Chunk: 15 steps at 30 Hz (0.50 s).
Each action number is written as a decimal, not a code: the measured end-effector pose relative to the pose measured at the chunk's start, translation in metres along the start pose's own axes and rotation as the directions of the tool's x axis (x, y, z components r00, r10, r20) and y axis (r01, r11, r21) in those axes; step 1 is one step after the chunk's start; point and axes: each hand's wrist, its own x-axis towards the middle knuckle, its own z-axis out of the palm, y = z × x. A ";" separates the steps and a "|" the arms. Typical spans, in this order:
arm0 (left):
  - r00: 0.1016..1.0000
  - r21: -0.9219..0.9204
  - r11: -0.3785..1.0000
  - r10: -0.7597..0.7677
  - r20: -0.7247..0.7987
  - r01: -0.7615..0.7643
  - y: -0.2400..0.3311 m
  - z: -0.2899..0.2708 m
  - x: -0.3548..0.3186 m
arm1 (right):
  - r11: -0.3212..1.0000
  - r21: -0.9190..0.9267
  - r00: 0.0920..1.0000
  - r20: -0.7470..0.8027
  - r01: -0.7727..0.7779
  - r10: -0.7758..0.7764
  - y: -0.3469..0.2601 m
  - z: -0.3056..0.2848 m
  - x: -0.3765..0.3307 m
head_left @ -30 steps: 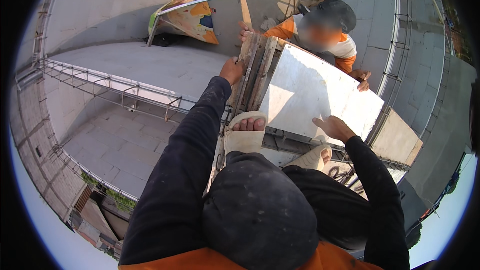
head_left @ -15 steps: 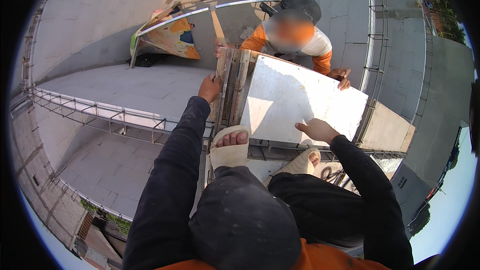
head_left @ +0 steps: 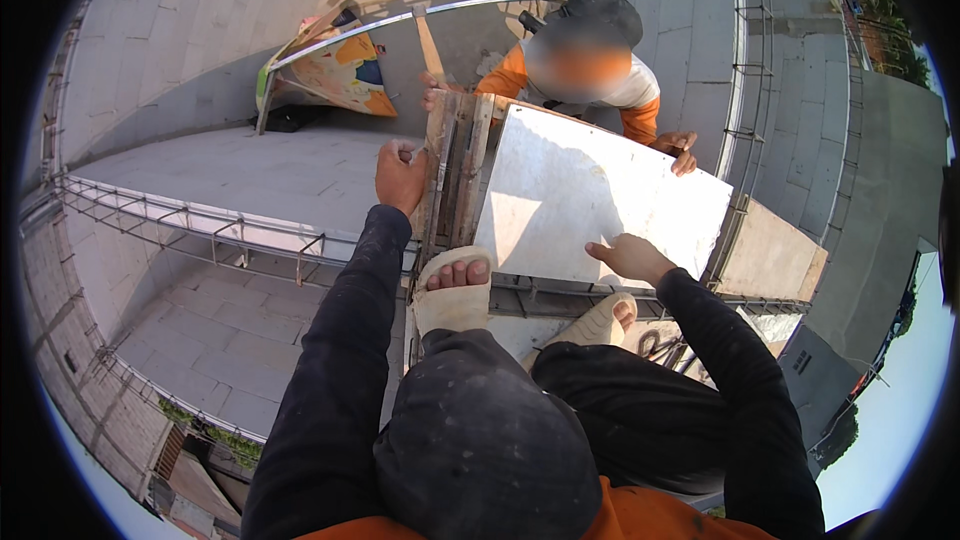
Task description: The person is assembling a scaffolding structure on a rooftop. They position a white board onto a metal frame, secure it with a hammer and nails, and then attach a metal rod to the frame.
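A white-faced wooden formwork panel (head_left: 560,195) lies in front of my feet, with weathered wooden battens (head_left: 462,175) along its left side. My left hand (head_left: 400,180) is closed just left of the battens; what its curled fingers hold, if anything, is hidden. My right hand (head_left: 632,258) is at the panel's near edge, palm down with its fingers out and nothing gripped. Across the panel, a co-worker in an orange and white shirt (head_left: 640,95) has one hand (head_left: 680,152) on the far right edge and the other by the battens' top.
My sandalled feet, the left sandal (head_left: 455,290) and the right sandal (head_left: 595,320), stand beside a steel rebar cage (head_left: 560,290). Block walls drop away at left, topped by another rebar cage (head_left: 240,232). A bare board (head_left: 775,255) leans at right. A colourful sheet (head_left: 345,75) lies below.
My left hand has come off the battens' edge and shifted left and slightly down, fingers curled. My right hand, the panel and the co-worker stay nearly the same.
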 end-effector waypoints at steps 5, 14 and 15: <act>0.890 -0.235 0.958 -0.040 0.455 0.163 -0.017 -0.015 -0.002 | 1.000 -0.016 1.000 0.006 -0.008 0.009 -0.006 -0.006 -0.001; 0.837 0.250 0.951 0.015 0.546 -0.180 0.017 -0.018 0.025 | 0.999 -0.019 1.000 -0.014 0.027 -0.028 0.006 0.010 0.008; 0.835 0.324 0.923 -0.008 0.550 -0.205 0.021 -0.013 0.028 | 0.999 -0.015 0.999 -0.020 0.031 -0.032 0.007 0.009 0.008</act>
